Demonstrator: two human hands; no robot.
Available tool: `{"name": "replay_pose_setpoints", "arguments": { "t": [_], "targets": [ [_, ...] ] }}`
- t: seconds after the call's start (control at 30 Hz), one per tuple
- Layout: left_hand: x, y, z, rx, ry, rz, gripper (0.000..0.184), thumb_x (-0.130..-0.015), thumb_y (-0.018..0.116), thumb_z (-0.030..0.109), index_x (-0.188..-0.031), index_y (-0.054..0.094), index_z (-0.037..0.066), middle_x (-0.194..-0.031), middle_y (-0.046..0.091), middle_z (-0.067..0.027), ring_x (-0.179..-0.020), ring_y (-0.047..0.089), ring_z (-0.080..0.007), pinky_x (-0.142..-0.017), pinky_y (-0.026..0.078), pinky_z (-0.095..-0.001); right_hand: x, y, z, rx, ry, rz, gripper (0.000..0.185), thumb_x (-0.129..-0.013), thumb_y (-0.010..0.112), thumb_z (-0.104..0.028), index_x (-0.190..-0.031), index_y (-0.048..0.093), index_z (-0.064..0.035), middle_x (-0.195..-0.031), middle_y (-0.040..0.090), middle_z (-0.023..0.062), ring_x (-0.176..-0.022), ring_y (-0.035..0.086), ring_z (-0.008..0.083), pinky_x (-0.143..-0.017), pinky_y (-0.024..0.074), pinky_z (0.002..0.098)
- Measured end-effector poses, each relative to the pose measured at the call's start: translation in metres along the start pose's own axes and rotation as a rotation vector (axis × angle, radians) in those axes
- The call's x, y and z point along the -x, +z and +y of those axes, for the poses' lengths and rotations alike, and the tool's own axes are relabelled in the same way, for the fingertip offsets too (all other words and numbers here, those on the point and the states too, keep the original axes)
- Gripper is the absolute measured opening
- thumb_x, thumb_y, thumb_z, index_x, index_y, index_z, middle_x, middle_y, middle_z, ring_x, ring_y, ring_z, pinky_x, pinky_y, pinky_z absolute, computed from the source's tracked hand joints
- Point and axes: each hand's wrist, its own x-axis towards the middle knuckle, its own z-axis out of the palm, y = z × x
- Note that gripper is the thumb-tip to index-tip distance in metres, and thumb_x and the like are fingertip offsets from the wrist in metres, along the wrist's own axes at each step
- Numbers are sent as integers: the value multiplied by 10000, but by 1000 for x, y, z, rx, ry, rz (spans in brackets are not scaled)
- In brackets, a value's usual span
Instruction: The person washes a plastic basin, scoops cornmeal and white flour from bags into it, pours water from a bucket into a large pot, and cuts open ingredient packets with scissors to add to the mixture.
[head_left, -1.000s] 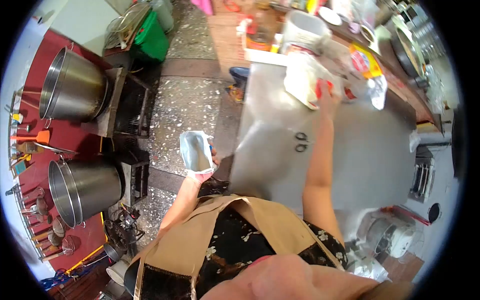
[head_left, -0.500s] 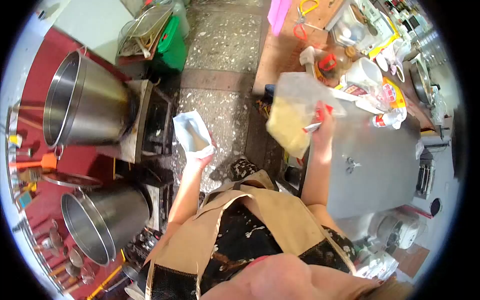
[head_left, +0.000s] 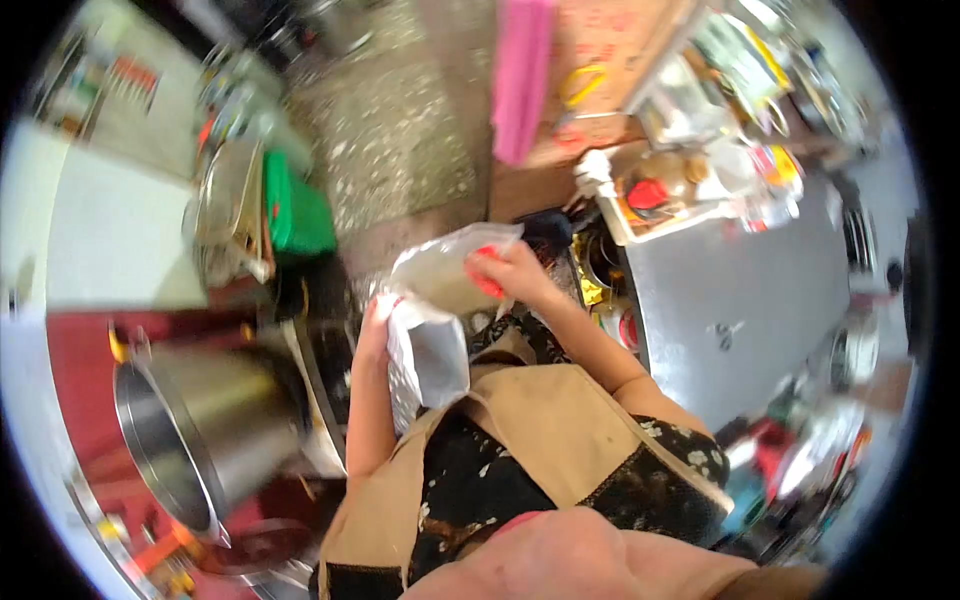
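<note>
My left hand (head_left: 376,330) is closed round the edge of a silver foil pouch (head_left: 432,350), whose mouth gapes toward me; its inside looks pale and its contents are not clear. Just to the right, my right hand (head_left: 512,272) grips a clear plastic bag (head_left: 425,275) by its upper part. Something pale yellow shows through the bag, blurred by motion. A red patch (head_left: 487,272) lies at my right fingers; I cannot make out what it is. Bag and pouch are close together in front of the apron (head_left: 540,420), and they overlap in view.
On the right is a metal table (head_left: 720,290) with a small metal object (head_left: 724,335) and a white tray (head_left: 625,228) of jars. A large steel pot (head_left: 230,420) stands left. Farther off are a green bin (head_left: 297,205) and a pink cloth (head_left: 522,80).
My right hand has brought the clear bag left, from beside the metal table to the foil pouch. The pouch is now nearer my body, and the whole view has turned.
</note>
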Motion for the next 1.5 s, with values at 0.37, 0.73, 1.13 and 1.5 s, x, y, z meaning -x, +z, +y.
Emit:
{"name": "replay_pose_setpoints", "arguments": {
  "t": [0.37,0.73,1.13,1.5],
  "targets": [
    [-96,72,-6,467,-824,-457,370,-828,538,364,-922,534,6,-776,503,-67,-661,457,-187,-617,383,-303,132,-151,125,-26,151,1274,397,-744,680,-343,-1017,629,-58,-919,659,114,-842,631,209,-782,496,328],
    [-82,31,28,335,-423,-141,346,-827,548,356,-974,556,43,-851,578,-111,-665,514,-196,-642,431,-337,293,-343,184,601,1112,1577,653,-819,495,-536,-1378,311,-253,-1133,549,164,-1070,526,346,-875,430,449],
    [-175,5,118,144,-306,-124,574,-829,500,580,-1191,540,137,-1168,577,-71,-1054,557,-264,-904,433,-492,247,-265,255,49,822,1574,584,-615,630,-411,-929,599,80,-882,642,199,-827,632,293,-738,497,369],
    [-392,-16,293,102,-485,-187,401,-937,426,401,-1141,556,81,-1083,623,-71,-966,602,-226,-844,479,-388,-77,3,288,462,1105,380,352,-792,569,-399,-730,581,-52,-640,577,75,-624,588,250,-592,462,415]
  ]
}}
